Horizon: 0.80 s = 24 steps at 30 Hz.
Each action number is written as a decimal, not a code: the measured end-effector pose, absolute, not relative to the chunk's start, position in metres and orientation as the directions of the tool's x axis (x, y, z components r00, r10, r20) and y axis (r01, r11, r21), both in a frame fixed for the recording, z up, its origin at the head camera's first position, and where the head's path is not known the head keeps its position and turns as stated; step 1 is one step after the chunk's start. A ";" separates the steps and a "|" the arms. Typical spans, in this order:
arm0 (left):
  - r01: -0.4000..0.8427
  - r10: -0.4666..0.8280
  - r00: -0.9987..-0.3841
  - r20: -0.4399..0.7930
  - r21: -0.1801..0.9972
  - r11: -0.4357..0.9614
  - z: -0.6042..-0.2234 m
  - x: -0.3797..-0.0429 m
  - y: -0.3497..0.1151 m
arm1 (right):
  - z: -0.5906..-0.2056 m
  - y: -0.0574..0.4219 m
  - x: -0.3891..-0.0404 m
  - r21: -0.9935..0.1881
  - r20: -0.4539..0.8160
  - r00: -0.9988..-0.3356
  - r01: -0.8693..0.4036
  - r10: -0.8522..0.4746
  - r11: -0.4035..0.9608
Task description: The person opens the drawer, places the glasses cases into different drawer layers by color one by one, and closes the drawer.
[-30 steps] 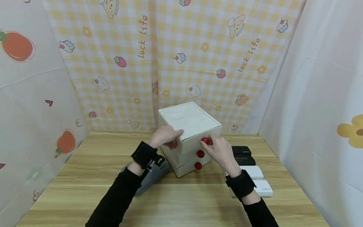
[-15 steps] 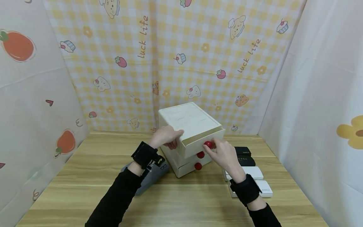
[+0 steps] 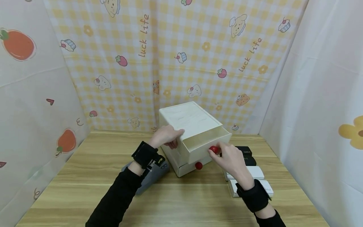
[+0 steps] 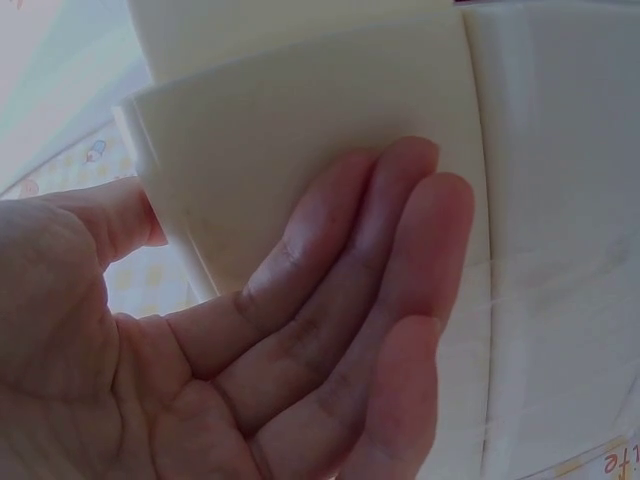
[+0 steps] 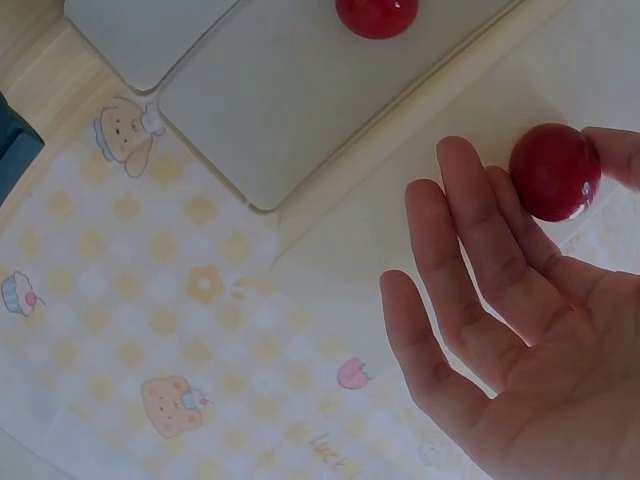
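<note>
A small white drawer cabinet (image 3: 188, 118) with round red knobs stands at an angle on the wooden table. My right hand (image 3: 232, 159) pinches the red knob (image 3: 214, 149) of the top drawer (image 3: 208, 145) between thumb and fingertips; that drawer sticks partly out, its inside showing pale and bare. In the right wrist view the other fingers (image 5: 480, 245) spread beside this knob (image 5: 556, 172). My left hand (image 3: 166, 135) rests on the cabinet's left front corner, thumb on top and fingers (image 4: 330, 250) laid along the side wall. The bottom drawer's knob (image 3: 198, 165) is visible; the middle one is hidden.
A grey-blue case (image 3: 153, 179) marked with a letter B lies under the left wrist. Right of the cabinet, black boxes (image 3: 244, 150) and white boxes (image 3: 256, 172) lie in a row, partly covered by the right arm. A patterned curtain (image 3: 195, 63) hangs behind.
The right hand has drawn the top drawer outward, toward the right and the front, from fully pushed in to partly out. The left hand has stayed on the cabinet.
</note>
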<state>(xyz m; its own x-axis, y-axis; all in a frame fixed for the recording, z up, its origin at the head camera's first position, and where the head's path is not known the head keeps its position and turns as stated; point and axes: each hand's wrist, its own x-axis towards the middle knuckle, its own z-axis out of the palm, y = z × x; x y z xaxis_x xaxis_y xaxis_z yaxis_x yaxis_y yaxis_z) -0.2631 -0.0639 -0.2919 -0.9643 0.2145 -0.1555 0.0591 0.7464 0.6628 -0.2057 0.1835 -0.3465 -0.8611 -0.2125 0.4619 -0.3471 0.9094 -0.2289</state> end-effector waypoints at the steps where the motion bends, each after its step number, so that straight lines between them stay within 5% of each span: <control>1: 0.059 0.214 -0.964 -0.155 0.664 0.746 -0.292 -0.263 -0.064 | -0.346 0.185 -0.203 -0.228 0.459 -0.862 -0.346 -0.212 0.910; 24: 0.061 0.209 -0.968 -0.139 0.677 0.734 -0.294 -0.264 -0.063 | -0.337 0.204 -0.169 -0.212 0.414 -0.883 -0.332 -0.223 0.919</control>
<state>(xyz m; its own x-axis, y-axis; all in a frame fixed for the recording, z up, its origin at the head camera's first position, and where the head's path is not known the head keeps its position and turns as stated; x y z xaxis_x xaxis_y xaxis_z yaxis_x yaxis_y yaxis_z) -0.2642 -0.0633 -0.2945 -0.9680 0.2088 -0.1390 0.0612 0.7338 0.6766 -0.1686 0.2042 -0.3365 -0.8826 -0.2232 0.4139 -0.3320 0.9191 -0.2123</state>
